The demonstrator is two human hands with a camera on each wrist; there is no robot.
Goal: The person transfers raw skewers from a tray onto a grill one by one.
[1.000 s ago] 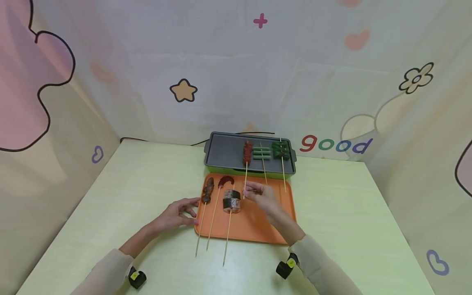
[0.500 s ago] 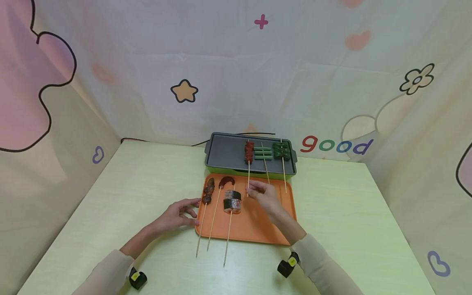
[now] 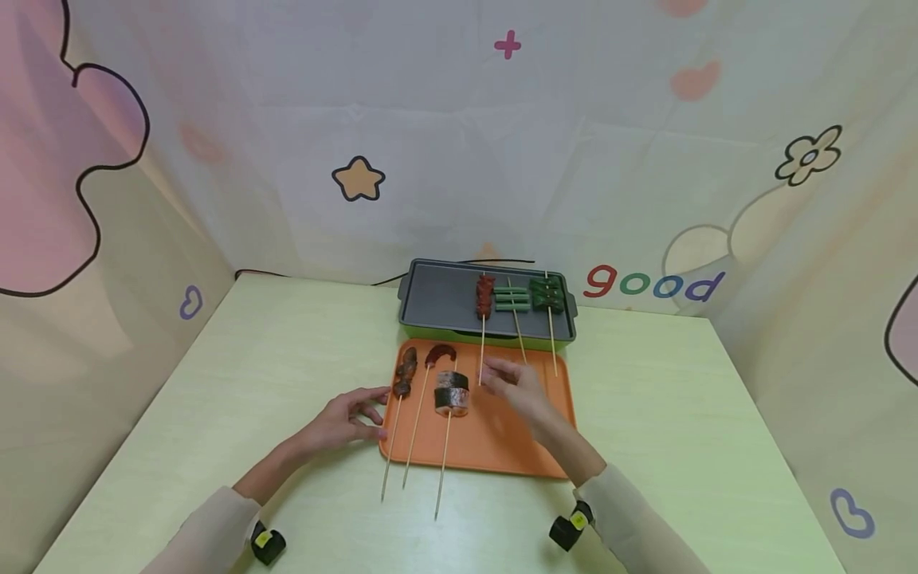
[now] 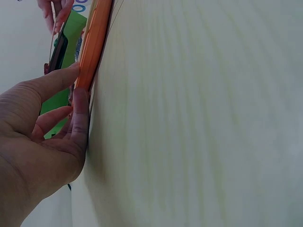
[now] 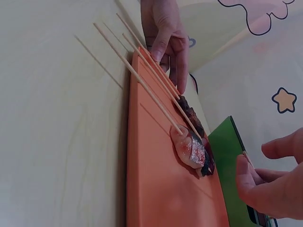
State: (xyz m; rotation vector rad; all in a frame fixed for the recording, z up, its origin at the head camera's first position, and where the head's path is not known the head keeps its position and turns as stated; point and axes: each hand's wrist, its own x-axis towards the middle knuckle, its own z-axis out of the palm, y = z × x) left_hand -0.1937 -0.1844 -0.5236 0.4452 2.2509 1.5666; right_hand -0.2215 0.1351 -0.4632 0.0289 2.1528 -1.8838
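Our right hand [image 3: 518, 386] hovers over the tray [image 3: 502, 446], fingers loosely spread and holding nothing, just beside the stick end of the red skewer [image 3: 484, 307]. That skewer lies with its meat on the grill [image 3: 437, 299] and its stick reaching back over the tray's far rim. Our left hand [image 3: 344, 414] rests on the table [image 3: 237, 383] with thumb and fingertips touching the tray's left edge, fingers relaxed.

We judge every skewer light and stiff but thin, so the stick can roll or snap if bent. The bare end of the stick is the place to pinch; the food end looks soft and likely slick.

The fish skewer [image 3: 450, 392] sits nearest the right hand, to its left, with 2 more skewers, 1 dark [image 3: 404, 375] and 1 curved red [image 3: 439, 352], beside it. All 3 sticks overhang the tray's near edge onto the table, so they are easy to catch from there.

On the grill, 2 green skewers [image 3: 531, 296] lie close right of the red 1. The grill's left half is bare, and open table lies on both sides.
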